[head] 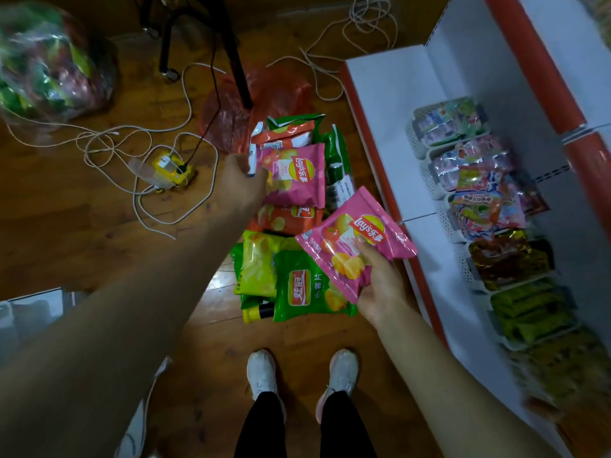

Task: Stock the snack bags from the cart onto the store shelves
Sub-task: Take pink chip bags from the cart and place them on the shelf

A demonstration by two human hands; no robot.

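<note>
**Desk:** What fills your view, biggest first?

**Operator:** The white shelf (pixel 390 133) takes my whole 3 o'clock side, and baskets (pixel 429 185) of packets run along it. At centre I see the pile of snack bags (pixel 297 285), lying on the wooden floor (pixel 99 209) just beside the shelf's red edge. At 10 o'clock there is a clear sack (pixel 49 61) of more packets.

**Desk:** And the hands?

**Operator:** My left hand (pixel 243 183) reaches toward 12 o'clock, thumb and fingers pinching the edge of the upper pink bag (pixel 296 175) over the pile. My right hand (pixel 380 285), toward 4 o'clock, grips the lower pink bag (pixel 357 239), thumb on top, near the shelf. A yellow power strip (pixel 172 166) sits at 9 o'clock among white cables.
</note>
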